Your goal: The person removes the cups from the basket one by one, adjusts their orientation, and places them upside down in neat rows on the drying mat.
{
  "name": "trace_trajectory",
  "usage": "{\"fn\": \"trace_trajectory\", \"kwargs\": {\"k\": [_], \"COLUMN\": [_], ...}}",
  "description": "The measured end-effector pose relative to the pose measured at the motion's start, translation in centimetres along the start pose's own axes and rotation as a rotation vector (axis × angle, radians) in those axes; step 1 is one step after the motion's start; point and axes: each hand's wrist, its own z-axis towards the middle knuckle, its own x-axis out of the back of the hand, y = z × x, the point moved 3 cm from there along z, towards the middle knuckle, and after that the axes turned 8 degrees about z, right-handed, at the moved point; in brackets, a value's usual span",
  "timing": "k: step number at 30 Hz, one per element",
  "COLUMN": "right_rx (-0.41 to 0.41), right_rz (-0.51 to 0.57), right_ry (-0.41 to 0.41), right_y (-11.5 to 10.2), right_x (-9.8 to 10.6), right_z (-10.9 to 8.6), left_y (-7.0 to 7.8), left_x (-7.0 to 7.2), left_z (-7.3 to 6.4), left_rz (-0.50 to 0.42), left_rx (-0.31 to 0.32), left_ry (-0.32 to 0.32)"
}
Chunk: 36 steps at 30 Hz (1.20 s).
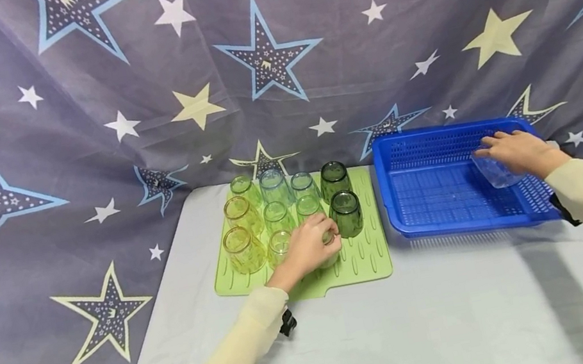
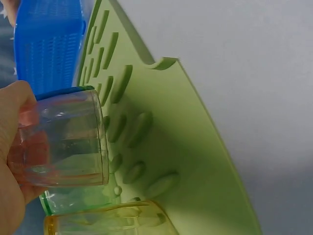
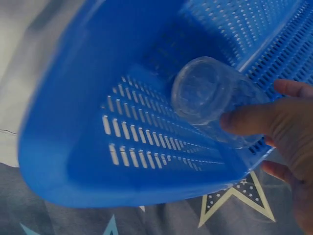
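My left hand (image 1: 311,245) grips a clear glass (image 2: 68,139) by its base end, mouth down, over the front part of the green drying mat (image 1: 372,262). Whether its rim touches the mat, I cannot tell. Beside and behind it, several upturned glasses stand in rows: a yellow one (image 1: 245,252), a blue one (image 1: 275,188), and two dark ones, the nearer (image 1: 345,215) just right of the hand. Inside the blue basket (image 1: 428,190), my right hand (image 1: 517,154) holds another clear glass (image 3: 203,90), thumb on one side, fingers partly hidden behind it.
The perforated basket stands right of the mat, with a gap between them. A white cloth (image 1: 437,312) covers the table. Behind, a grey curtain (image 1: 345,88) with stars hangs close to the back edge and along the left side.
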Motion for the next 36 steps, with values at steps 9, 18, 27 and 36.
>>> {"fn": "trace_trajectory", "kwargs": {"k": [9,18,27,36], "right_rx": [0.04,-0.014,0.027,0.049], "right_rz": [-0.045,-0.004,-0.012,-0.061], "right_ry": [0.039,0.005,0.034,0.062], "right_y": [0.5,0.3,0.3,0.6], "right_x": [-1.1,-0.7,-0.9,-1.9], "right_z": [0.0,0.6,0.7,0.7], "left_y": [-0.1,-0.5,-0.6,-0.6], "left_x": [-0.7,-1.1,-1.4,-1.7], "left_z": [-0.4,-0.7,-0.8,-1.0], "left_rz": [0.003,-0.003,-0.013,-0.031], "left_rx": [-0.014,-0.011,-0.018,-0.04], "left_ry": [-0.002,0.035,0.052,0.064]}}
